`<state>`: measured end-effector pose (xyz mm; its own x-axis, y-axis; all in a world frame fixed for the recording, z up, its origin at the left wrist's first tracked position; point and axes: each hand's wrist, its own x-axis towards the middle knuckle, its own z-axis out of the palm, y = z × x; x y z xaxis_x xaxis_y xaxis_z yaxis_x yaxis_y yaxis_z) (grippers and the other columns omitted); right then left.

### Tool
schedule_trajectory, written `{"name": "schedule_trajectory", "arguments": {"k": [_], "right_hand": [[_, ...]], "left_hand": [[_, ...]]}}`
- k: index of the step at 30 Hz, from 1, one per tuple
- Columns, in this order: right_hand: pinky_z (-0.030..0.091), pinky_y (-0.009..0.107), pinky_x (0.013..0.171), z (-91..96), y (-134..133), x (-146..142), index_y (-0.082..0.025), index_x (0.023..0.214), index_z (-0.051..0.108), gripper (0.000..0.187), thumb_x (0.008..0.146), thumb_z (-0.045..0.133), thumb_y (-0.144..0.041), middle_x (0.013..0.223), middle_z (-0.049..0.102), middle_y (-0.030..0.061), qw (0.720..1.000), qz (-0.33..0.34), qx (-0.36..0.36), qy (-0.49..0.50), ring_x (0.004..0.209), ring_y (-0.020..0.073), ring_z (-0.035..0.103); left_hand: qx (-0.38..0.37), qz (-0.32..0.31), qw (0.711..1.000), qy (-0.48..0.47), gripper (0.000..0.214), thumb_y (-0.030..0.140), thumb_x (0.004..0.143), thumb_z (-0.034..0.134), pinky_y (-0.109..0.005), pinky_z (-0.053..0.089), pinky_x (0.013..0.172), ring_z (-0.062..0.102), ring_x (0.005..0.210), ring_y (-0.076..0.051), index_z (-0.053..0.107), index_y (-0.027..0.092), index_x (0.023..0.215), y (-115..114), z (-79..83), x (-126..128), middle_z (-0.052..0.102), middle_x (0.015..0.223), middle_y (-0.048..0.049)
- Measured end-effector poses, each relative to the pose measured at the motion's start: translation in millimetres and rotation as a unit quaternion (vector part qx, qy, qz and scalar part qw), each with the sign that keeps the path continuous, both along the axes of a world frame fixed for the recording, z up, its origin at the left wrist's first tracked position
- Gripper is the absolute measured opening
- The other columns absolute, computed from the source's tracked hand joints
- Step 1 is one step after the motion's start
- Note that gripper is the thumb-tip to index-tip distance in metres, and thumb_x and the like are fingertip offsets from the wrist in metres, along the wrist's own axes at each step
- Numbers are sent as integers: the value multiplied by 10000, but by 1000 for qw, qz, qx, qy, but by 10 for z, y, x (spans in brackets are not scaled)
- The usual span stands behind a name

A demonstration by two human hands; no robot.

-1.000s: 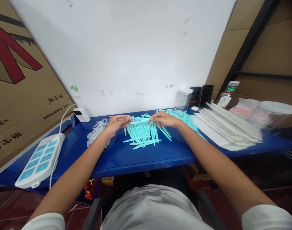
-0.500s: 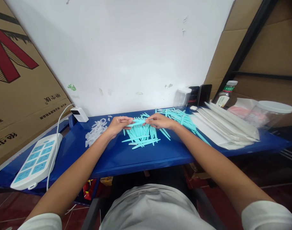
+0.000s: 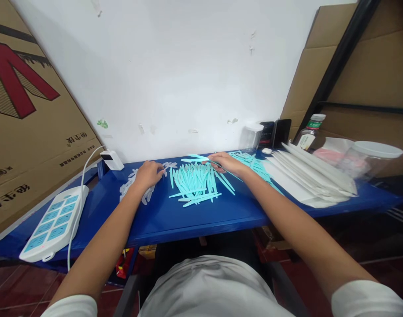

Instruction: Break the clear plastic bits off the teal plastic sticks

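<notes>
Head view: right hand point(image 3: 226, 163) grasps turquoise sticks point(image 3: 197, 157); left hand point(image 3: 149, 174) meets translucent pieces point(image 3: 148, 195), its grip impossible to tell

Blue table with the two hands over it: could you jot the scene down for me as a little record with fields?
Left hand: at the pale pieces; its grip is hidden
Right hand: holding at least one turquoise stick
Between hands: turquoise pile
Table's left end: white power strip
Table's right end: white packets, bottle
</notes>
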<state>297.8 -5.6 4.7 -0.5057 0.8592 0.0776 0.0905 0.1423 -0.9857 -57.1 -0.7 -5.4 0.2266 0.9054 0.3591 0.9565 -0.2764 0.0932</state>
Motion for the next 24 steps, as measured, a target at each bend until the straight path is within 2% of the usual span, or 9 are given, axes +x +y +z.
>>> {"name": "schedule_trajectory", "arguments": {"k": [5,8,10,12,13,16,18,21,24], "right_hand": [[213,234,443,-48,70,25,-178,798,566,281,940,613,-416,640,456,-30,997,-63,33,-8,473,82,338],[258,230,477,-97,160,75,-183,737,537,355,962,568,-457,612,477,-22,983,-119,115,-79,493,95,360],[340,238,549,-118,226,155,-166,767,598,351,991,517,-424,658,569,18,951,-162,200,-169,573,130,464],[415,262,681,-119,282,280,-145,856,682,306,997,504,-350,833,698,91,897,-212,273,-276,760,189,592],[431,277,745,-113,302,355,-139,916,715,289,994,507,-323,929,733,125,868,-236,288,-330,857,221,627],[451,321,855,-80,323,593,-141,1090,759,328,1001,490,-304,1102,752,187,796,-314,270,-442,1033,287,665],[465,348,882,-58,308,726,-144,1144,767,364,1004,480,-319,1146,748,203,767,-344,245,-484,1075,311,674],[485,369,905,-40,268,853,-158,1228,755,381,972,560,-361,1217,735,194,753,-326,201,-536,1119,321,676],[508,352,890,-33,233,926,-181,1299,727,479,868,725,-391,1285,716,162,757,-249,148,-585,1130,309,680]], "left_hand": [[-51,-46,998,13,367,525,893,608,-355,452,732,686,884,-313,808,225,963,33,-26,-5,772,941,-124],[-71,-55,996,15,374,546,869,630,-337,421,674,680,814,-284,794,225,969,44,-54,37,764,885,-103],[-76,-53,996,17,362,543,860,640,-330,405,651,678,788,-273,780,227,971,48,-72,62,759,849,-92],[-79,-51,995,15,342,534,860,641,-322,394,637,677,777,-265,766,232,958,46,-82,82,756,830,-86],[-81,-51,995,14,328,527,862,639,-318,390,633,677,773,-261,759,233,944,42,-82,92,755,826,-84],[-87,-50,995,12,286,495,872,630,-313,378,626,674,763,-253,737,232,911,15,-70,126,750,817,-79],[-86,-51,995,9,278,487,882,618,-315,373,627,669,755,-254,721,229,897,-9,-60,150,741,795,-78],[-85,-56,995,3,322,530,896,598,-315,369,621,663,743,-257,702,226,873,-39,-55,175,733,778,-79],[-90,-59,994,4,370,578,895,586,-310,359,603,660,731,-251,690,224,863,-47,-65,178,737,806,-82]]}}
